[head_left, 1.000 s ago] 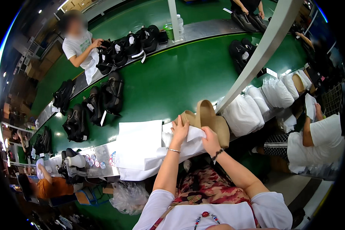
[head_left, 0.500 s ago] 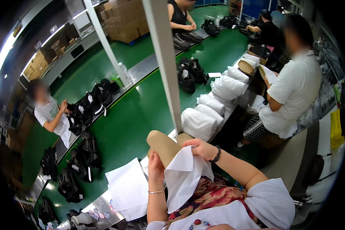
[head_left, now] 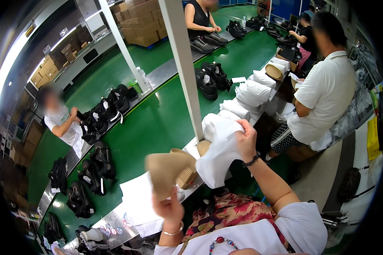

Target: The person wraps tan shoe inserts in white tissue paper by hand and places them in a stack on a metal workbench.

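The white sheet [head_left: 219,148], draped against the brown form [head_left: 164,168] moments ago, now hangs beside it in the right hand's [head_left: 246,139] grasp, the left hand [head_left: 168,207] gripping the form above the counter [head_left: 127,239], so each is held separately.

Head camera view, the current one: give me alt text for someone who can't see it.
A person's left hand grips a tan molded form while the right hand holds a thin white sheet. Black sneakers sit on the green surface beyond; white-wrapped bundles and a co-worker in a white shirt are at right.
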